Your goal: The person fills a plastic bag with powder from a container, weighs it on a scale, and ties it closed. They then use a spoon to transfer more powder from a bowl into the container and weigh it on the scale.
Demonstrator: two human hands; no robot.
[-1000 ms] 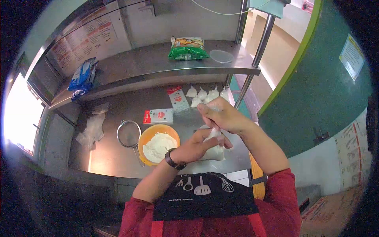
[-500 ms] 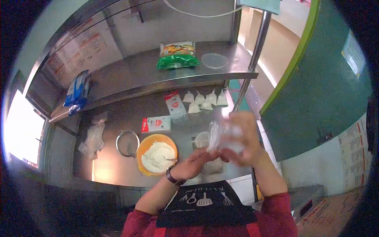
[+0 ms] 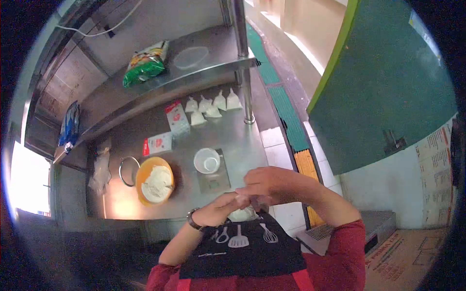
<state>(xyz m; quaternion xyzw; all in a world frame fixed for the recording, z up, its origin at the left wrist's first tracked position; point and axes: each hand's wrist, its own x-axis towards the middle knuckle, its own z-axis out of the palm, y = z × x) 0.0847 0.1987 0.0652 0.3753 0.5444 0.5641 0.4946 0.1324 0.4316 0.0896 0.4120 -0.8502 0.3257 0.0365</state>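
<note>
My left hand (image 3: 218, 209) and my right hand (image 3: 276, 185) meet in front of the apron, fingers closed together at the neck of a small clear plastic bag. White powder fills the bag (image 3: 242, 214), which hangs below the fingers against the apron; its top is hidden by them. Just beyond the hands, a clear plastic cup (image 3: 207, 161) stands on a flat kitchen scale (image 3: 214, 183). Farther left, an orange bowl (image 3: 170, 167) holds white powder with a utensil partly sunk in it.
Several tied bags of white powder (image 3: 212, 110) stand at the back of the steel counter. Nearby lie two red-and-white packets (image 3: 158, 144), a sieve (image 3: 128, 170) and plastic bags (image 3: 101, 172). Above runs a shelf (image 3: 111, 104) with a green packet (image 3: 145, 65) and a lid (image 3: 191, 57).
My view has swung right, so the counter things appear farther left. Both hands have come down towards the apron with the bag, and its powder-filled bottom now hangs below them.
</note>
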